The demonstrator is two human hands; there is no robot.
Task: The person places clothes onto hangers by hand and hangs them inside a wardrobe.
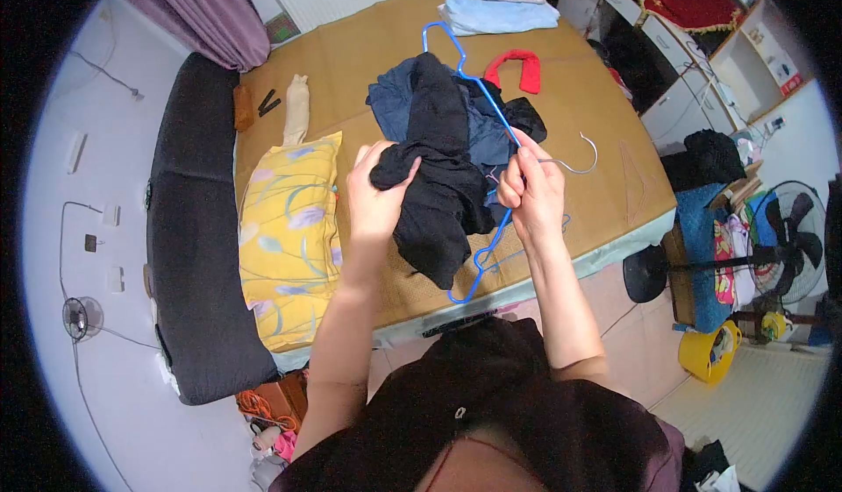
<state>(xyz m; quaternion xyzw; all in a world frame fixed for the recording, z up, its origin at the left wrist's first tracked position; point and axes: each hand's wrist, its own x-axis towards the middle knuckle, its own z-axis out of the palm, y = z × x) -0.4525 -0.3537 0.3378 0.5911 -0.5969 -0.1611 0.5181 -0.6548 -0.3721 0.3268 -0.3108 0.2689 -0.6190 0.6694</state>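
Bunched black cloth (434, 194) is gripped by my left hand (377, 189), whose fingers are wrapped round its upper left part. My right hand (532, 185) is closed on a blue hanger (480, 80) near the base of its metal hook, which points right. The hanger stands on its side over the bed, one end toward the top of the view and the other near the front edge. Behind the black cloth, dark blue clothing (390, 97) lies in a pile, with more black fabric (526, 119) at its right.
A yellow floral pillow (289, 238) lies on the bed (351, 36) at the left. Farther back are a red item (530, 73), folded light blue cloth (500, 17) and a beige item (297, 110). At right stand a fan (785, 238) and yellow basket (709, 356).
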